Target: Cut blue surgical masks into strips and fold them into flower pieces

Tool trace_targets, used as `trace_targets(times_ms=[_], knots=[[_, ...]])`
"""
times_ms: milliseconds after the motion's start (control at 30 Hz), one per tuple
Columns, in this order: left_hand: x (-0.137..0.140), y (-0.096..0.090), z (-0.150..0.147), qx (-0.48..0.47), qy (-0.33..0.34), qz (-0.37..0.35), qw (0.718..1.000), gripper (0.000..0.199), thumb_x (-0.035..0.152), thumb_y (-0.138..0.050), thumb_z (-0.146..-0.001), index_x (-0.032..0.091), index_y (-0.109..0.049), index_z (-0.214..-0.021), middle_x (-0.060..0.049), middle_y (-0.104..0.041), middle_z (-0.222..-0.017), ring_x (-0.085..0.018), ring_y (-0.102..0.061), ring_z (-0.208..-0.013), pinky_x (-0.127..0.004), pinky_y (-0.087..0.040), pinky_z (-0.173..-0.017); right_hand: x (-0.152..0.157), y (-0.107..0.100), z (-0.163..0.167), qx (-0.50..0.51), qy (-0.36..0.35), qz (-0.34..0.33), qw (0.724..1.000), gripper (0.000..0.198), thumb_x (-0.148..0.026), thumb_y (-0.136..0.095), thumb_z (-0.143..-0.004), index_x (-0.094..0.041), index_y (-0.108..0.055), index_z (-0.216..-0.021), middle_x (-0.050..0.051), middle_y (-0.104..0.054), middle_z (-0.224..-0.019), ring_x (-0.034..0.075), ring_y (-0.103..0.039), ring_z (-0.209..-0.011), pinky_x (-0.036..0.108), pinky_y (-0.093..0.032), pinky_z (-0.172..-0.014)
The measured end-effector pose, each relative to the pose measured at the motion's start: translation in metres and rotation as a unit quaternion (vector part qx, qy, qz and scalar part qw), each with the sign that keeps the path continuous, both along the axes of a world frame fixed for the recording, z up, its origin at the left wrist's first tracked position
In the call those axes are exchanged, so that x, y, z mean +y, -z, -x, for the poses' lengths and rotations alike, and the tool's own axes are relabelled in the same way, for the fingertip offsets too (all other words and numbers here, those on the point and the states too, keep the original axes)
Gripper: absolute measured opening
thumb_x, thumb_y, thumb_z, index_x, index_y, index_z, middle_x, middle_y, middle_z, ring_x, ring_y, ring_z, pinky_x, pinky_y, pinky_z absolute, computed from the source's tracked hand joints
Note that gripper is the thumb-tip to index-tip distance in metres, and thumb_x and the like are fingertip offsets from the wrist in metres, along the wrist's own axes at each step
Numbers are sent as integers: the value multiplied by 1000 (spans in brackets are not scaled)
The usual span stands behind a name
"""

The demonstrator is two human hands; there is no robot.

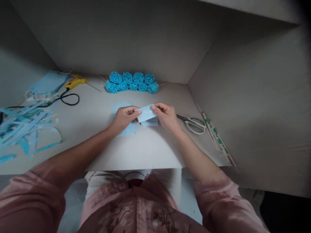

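Between my two hands is a small pale blue piece of sheet material (pixel 146 114), held just above the table. My left hand (pixel 124 119) pinches its left end between thumb and fingers. At its upper right edge my right hand (pixel 166 114) grips it the same way. Below the piece lies a small stack of similar pale pieces (pixel 151 122), partly hidden by it. A larger light blue sheet (pixel 128 130) rests flat under my left hand. Grey-handled scissors (pixel 195 125) lie just right of my right wrist, their blade tips hidden behind it.
Several blue rolled rosettes (pixel 133 83) are stacked at the back, with thin sticks protruding. A yellow glue gun (pixel 75 81) with a black cord lies back left, beside face masks (pixel 48 82). Cut blue strips (pixel 21 126) heap at left. Green-marked sticks (pixel 218 139) line the right wall (pixel 255 106).
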State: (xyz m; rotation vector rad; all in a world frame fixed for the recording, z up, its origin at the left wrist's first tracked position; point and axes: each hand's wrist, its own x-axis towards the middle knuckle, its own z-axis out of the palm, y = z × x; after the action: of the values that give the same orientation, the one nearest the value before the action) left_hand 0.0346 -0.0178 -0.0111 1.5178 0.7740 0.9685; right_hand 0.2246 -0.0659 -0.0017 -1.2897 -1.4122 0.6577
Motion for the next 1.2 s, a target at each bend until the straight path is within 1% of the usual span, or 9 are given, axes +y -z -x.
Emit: trace_targets(times_ms=[267,400,533,700,800,867,933,1033,1200], knots=[[-2,-1,0,45,48,-6,998,36,48,-74,-72,13,-68,-79,-1,-66,-64,-11,-60,-56,-22,-49,-56,-3,-4,2,-26,1,-24,999,36,-53,-63,-82,-18,-67,-74,-1,-61,-66,12,-53,-63,24,-42,-60],[-1,1,-2,43,70,-21,996,34,43,-73,-73,15,-62,-88,-1,-66,-74,-12,-62,-62,-24,-50,-59,-4,-5,1,-94,8,-53,994,33,-49,-62,-84,-19,-68,-74,0,-64,-68,13,-57,-65,26,-44,-63],[-2,0,-3,60,45,-93,993,23,36,-67,-77,17,-60,-88,-3,-66,-84,-13,-63,-77,-24,-50,-69,-5,-5,2,-166,-11,-99,981,31,-46,-61,-87,-20,-67,-72,1,-66,-70,14,-58,-66,27,-45,-66],[-5,-3,-2,85,21,-134,987,15,33,-65,-77,18,-62,-79,-1,-65,-77,-12,-59,-72,-24,-48,-69,-8,-7,8,-203,-37,-110,972,36,-49,-57,-90,-20,-66,-71,3,-65,-70,15,-58,-68,29,-46,-68],[-5,-5,-2,62,9,-114,991,16,33,-66,-75,17,-63,-76,-1,-64,-74,-12,-56,-69,-24,-46,-67,-8,-6,11,-152,-51,-88,983,32,-52,-63,-84,-20,-69,-86,3,-69,-82,16,-62,-76,29,-49,-73],[-5,-6,-2,21,6,-82,996,18,34,-68,-73,16,-63,-74,0,-63,-73,-11,-55,-69,-23,-45,-65,-7,-4,12,-107,-64,-66,990,42,-51,-70,-79,-21,-67,-107,4,-70,-95,17,-64,-85,29,-50,-77],[-3,-5,-2,-24,5,-46,999,20,34,-72,-71,16,-63,-73,1,-61,-72,-10,-53,-67,-23,-44,-65,-5,-1,11,-80,-69,-56,993,52,-48,-72,-77,-22,-62,-120,6,-69,-107,18,-64,-91,30,-52,-79],[0,-4,-1,-65,-4,-11,998,22,34,-75,-69,17,-64,-74,2,-59,-67,-9,-52,-63,-22,-42,-63,-1,3,7,-68,-53,-58,995,43,-42,-69,-80,-22,-64,-118,7,-69,-115,19,-65,-94,32,-52,-83],[5,-3,1,-59,-16,26,998,24,37,-77,-67,17,-65,-73,4,-55,-61,-7,-46,-51,-23,-38,-51,0,2,4,-76,-17,-62,995,33,-36,-68,-81,-22,-69,-111,5,-73,-103,18,-67,-86,36,-53,-84]])
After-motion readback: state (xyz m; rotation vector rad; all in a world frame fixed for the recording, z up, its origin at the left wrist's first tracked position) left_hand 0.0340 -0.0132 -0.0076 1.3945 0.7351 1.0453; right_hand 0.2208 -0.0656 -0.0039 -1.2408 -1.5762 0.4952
